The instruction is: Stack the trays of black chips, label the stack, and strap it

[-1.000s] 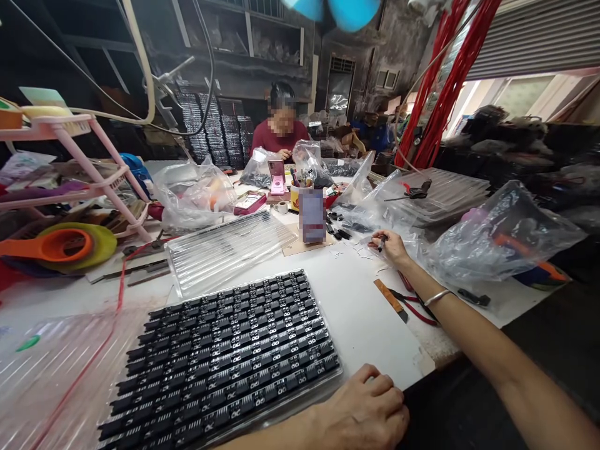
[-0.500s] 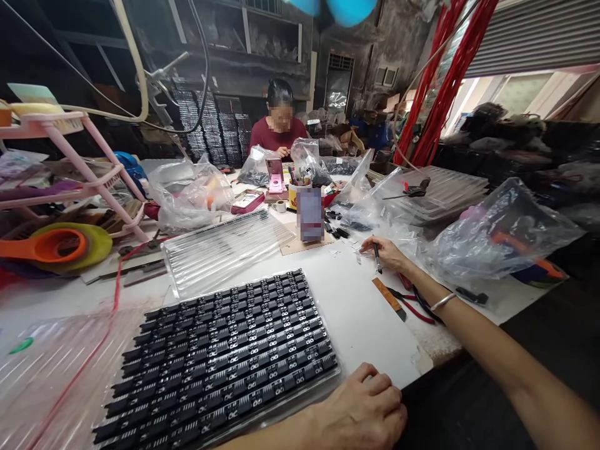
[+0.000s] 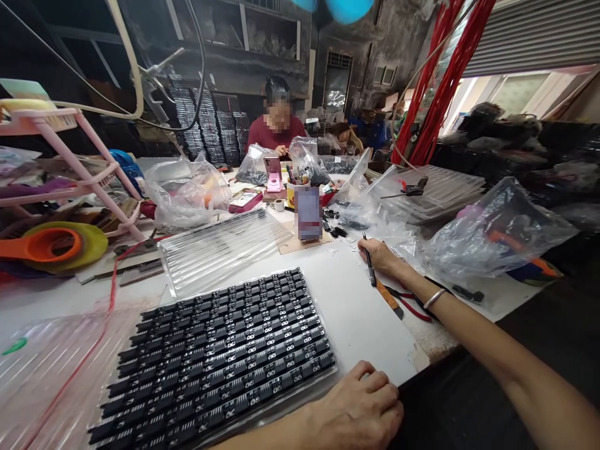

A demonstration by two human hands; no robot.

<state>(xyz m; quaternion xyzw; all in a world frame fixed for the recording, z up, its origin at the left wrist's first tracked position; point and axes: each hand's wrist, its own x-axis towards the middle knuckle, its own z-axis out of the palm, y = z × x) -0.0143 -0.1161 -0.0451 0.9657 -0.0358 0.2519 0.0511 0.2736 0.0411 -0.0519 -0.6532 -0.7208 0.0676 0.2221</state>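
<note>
My right hand (image 3: 379,255) holds a dark pen-like tool (image 3: 370,265) over the white board, its fingers closed round it. Down at the board's front edge, my left hand (image 3: 359,406) rests with curled fingers, beside the tray; what it grips, if anything, is hidden. A clear tray filled with rows of black parts (image 3: 220,350) lies left of that hand. Near my right wrist are an orange-brown strip (image 3: 390,301) and red-handled pliers (image 3: 417,309). Small white scraps (image 3: 338,246) lie beyond, left of my right hand.
An empty ridged clear tray (image 3: 225,247) lies behind the filled one. Plastic bags (image 3: 497,231) crowd the right and back. A pink rack (image 3: 89,181) stands at left. A phone-like block (image 3: 308,214) stands centrally. Across the table sits a person in red (image 3: 277,128).
My right hand has shifted slightly left, and the pen-like tool now lies at a different angle, showing more of its length. My left hand has barely moved.
</note>
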